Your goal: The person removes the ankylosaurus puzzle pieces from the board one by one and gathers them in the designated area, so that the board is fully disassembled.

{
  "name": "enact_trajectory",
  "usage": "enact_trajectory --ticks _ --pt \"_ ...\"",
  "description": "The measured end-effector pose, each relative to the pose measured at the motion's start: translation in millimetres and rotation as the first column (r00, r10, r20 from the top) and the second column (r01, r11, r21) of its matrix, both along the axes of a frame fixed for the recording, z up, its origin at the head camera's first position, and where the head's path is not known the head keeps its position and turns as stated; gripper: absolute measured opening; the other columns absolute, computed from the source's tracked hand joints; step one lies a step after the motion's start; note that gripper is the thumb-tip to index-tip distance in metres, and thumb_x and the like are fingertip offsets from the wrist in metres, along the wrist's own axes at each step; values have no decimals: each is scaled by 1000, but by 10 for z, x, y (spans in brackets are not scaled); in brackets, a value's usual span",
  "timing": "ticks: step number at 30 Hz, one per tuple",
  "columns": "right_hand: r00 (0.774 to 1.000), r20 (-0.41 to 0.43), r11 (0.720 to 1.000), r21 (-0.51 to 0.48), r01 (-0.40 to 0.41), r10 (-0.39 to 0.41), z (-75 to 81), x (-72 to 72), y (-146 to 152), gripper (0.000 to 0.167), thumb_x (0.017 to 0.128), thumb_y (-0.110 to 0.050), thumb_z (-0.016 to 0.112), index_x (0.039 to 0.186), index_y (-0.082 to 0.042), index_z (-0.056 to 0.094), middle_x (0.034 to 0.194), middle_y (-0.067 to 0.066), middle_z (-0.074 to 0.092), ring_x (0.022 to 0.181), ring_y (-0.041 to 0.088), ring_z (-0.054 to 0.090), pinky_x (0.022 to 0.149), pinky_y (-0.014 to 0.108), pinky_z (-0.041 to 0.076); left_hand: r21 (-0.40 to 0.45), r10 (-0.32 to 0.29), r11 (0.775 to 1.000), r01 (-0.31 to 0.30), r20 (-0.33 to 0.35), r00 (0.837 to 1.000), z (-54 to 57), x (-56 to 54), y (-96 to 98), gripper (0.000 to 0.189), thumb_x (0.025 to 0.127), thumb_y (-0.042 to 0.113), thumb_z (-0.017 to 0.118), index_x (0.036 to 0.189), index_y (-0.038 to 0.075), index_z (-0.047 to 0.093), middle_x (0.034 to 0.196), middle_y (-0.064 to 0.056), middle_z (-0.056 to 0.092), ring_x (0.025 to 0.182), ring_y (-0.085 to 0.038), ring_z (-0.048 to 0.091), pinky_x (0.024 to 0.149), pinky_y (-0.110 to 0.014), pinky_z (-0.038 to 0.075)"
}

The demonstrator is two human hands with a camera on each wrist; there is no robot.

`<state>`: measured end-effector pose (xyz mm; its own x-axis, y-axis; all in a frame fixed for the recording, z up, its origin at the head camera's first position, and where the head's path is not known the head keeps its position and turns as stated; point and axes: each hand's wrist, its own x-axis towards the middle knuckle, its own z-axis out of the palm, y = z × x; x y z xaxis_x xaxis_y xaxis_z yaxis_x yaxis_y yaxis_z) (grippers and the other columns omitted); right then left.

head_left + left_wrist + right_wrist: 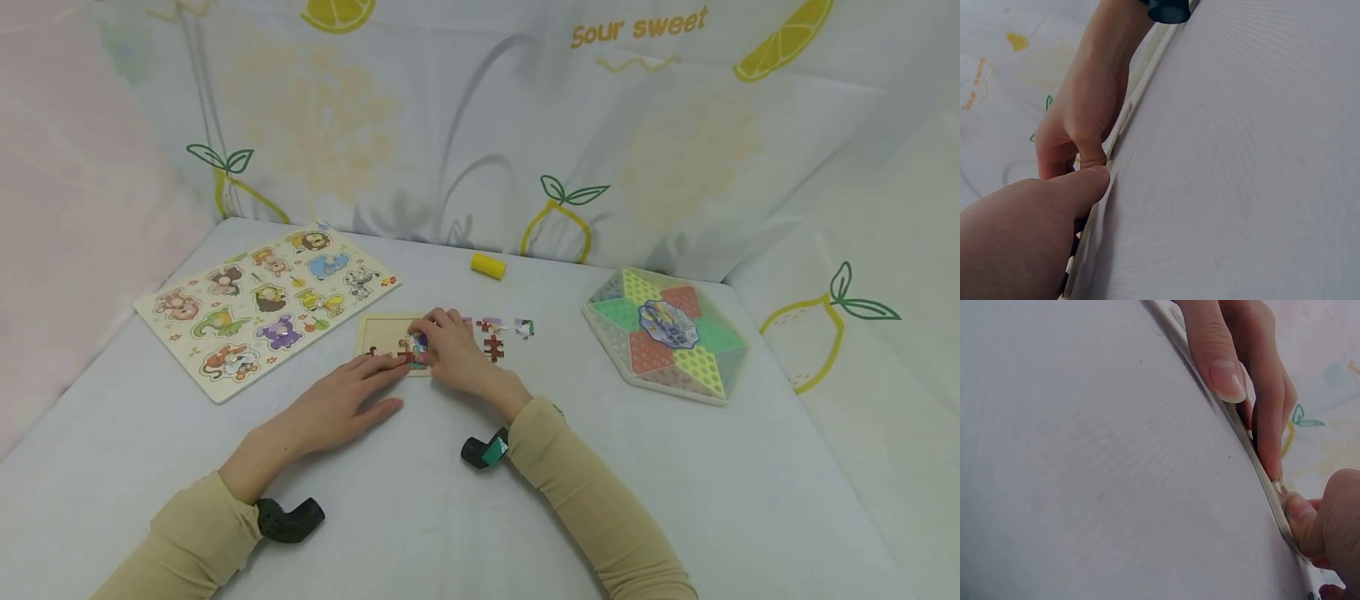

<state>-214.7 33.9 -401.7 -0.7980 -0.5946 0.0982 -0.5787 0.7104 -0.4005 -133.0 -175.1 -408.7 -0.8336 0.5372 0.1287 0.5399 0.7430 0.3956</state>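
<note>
A small wooden puzzle tray (375, 325) lies on the table with some jigsaw pieces in it. My right hand (453, 354) is over the tray, its fingers bent down and its thumb tucked in. It pinches a colourful puzzle piece (417, 342), partly hidden under the fingers. My left hand (337, 406) rests at the tray's near left edge, fingers nearly straight and touching the pieces. In the right wrist view the left fingers (1266, 394) reach down onto the tray's edge, close to the right thumb (1302, 515).
Loose jigsaw pieces (492, 347) lie right of the tray. A wooden animal peg board (247, 379) is at the left, a hexagonal Chinese checkers box (652, 354) at the right. A yellow cylinder (488, 267) lies behind, before a patterned cloth backdrop (420, 125).
</note>
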Motion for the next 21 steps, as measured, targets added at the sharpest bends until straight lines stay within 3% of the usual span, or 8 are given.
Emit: enact_trajectory --ticks 11,21 --pt "998 -45 999 -12 -48 47 15 2 9 41 94 -13 69 135 -11 60 126 8 55 112 25 46 95 41 42 -5 5 1000 -5 8 1000 15 1 4 55 102 40 57 149 14 48 149 -7 50 143 -41 38 116 -59 32" --pt "991 -97 981 -160 -108 93 -15 -6 31 35 88 -2 73 121 -7 65 114 9 56 106 26 51 95 40 44 0 6 1000 -6 24 1000 17 0 4 55 102 40 56 149 14 48 149 -7 50 143 -42 37 116 -59 31"
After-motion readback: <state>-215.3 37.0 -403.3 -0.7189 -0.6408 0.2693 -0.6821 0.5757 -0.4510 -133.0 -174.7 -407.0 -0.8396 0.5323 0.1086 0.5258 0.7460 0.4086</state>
